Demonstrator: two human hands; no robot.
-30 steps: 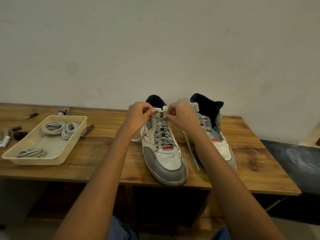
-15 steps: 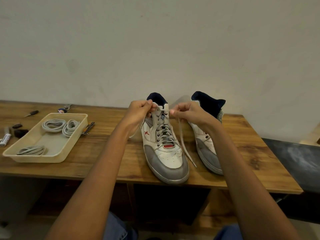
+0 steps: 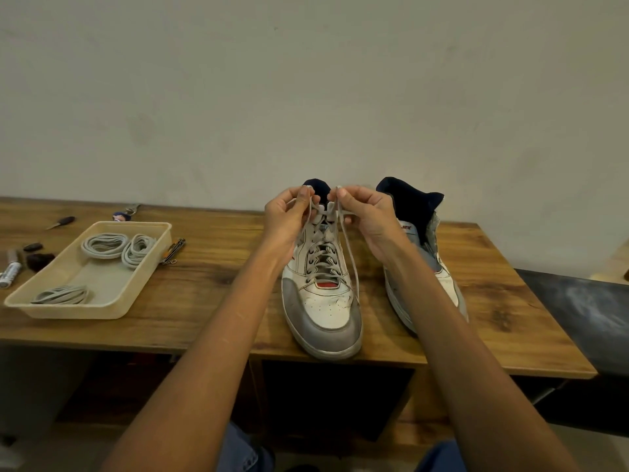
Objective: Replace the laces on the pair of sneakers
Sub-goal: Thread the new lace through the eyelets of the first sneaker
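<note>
Both lace ends now rise higher, the left hand [image 3: 286, 219] and right hand [image 3: 369, 216] each pinching one above the near sneaker [image 3: 323, 294] (front desk [image 3: 211, 294] edge); tray [image 3: 136, 294] at left.

A wooden table [image 3: 211, 301] with a visible grain stands against a plain wall. Toward its left lies a shallow cream tray [image 3: 102, 310] holding three coiled bundles of grey laces. Just beside the tray's right edge lies a small metal tool [image 3: 173, 251]. Left of the tray are a white marker [image 3: 10, 272] and a few small dark objects, too small to identify. Right of centre stand two white and grey high-top sneakers, the left sneaker [image 3: 323, 311] near the front edge, the right sneaker [image 3: 439, 267] beside it.
</note>
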